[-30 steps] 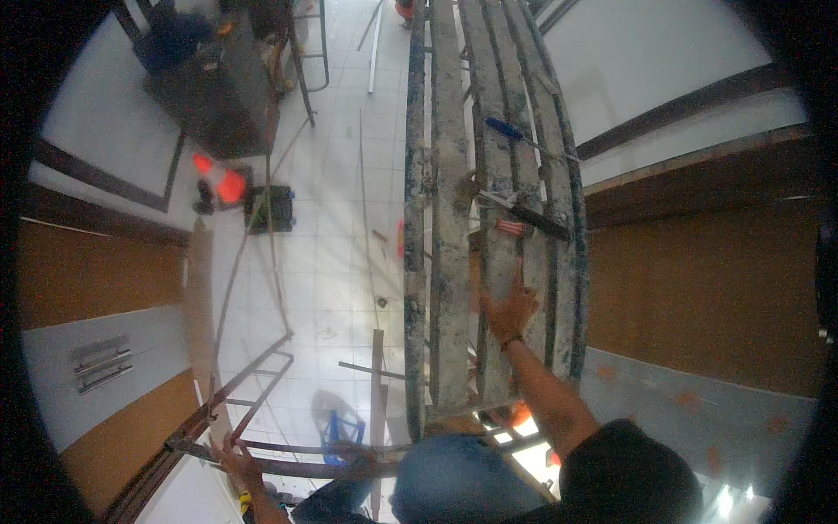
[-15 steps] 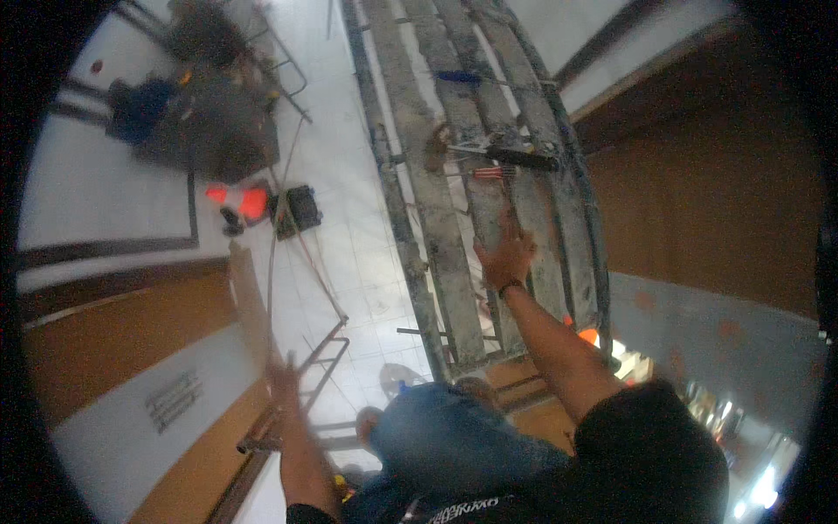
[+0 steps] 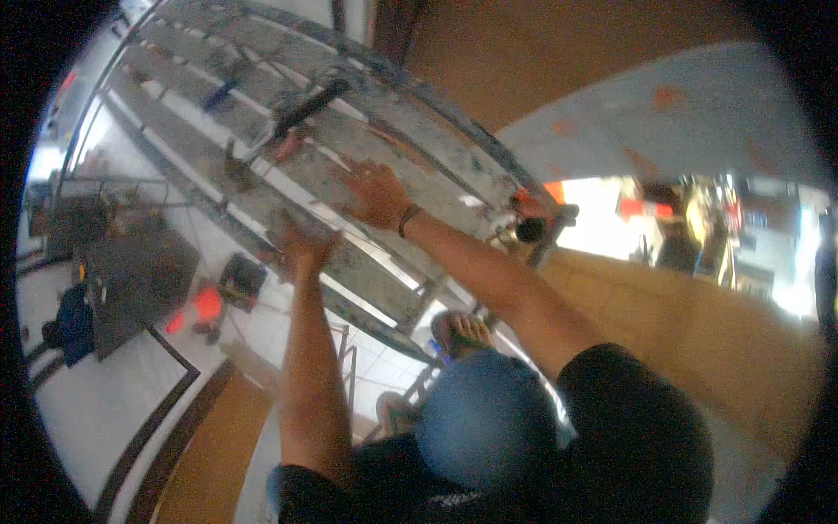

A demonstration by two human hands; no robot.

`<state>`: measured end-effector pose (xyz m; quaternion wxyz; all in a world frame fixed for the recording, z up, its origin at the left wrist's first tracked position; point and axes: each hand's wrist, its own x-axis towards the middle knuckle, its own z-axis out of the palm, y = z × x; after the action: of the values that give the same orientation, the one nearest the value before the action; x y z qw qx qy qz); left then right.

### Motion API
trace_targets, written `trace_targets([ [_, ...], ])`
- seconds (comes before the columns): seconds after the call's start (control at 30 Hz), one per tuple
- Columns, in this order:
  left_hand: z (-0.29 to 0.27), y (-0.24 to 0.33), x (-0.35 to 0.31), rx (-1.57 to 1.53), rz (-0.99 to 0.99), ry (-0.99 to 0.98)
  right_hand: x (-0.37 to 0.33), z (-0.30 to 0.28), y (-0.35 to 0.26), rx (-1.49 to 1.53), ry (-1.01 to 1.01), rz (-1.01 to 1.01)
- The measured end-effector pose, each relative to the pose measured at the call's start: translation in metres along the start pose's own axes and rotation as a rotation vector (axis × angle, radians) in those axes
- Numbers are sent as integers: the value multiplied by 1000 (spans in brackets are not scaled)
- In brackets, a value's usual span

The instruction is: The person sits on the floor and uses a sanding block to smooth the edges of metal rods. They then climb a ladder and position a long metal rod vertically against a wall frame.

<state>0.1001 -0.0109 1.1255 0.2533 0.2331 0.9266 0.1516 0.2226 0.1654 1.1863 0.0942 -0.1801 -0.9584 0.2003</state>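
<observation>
A grey, worn slatted scaffold platform stretches away in front of me. My right hand lies on its slats, fingers spread, holding nothing. Beside it, nearer the left edge, my left hand rests on the platform; its fingers are blurred but look stretched out. Ahead of my hands lies a tool with a long black handle and a metal end. A reddish object is next to it, and a blue-handled tool lies farther left.
My sandalled foot is by the platform's near end. Left and below are an orange cone, a black box and a dark table. A metal tube end sticks out on the right. Brown panelling stands beyond.
My left hand has come from a metal bar at the left onto the platform. The view has turned right, and the platform looks closer. My right hand stays on the slats.
</observation>
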Motion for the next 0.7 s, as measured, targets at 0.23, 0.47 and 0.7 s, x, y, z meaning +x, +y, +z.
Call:
trace_targets([
  [0.23, 56, 2, 17, 225, -31, 20, -100, -119, 146, -333, -207, 649],
  [0.47, 35, 41, -3, -61, -124, -269, -176, -175, 206, -289, -840, 777],
  [0.7, 81, 13, 38, -23, -34, -39, -78, -133, 254, -185, -375, 481],
])
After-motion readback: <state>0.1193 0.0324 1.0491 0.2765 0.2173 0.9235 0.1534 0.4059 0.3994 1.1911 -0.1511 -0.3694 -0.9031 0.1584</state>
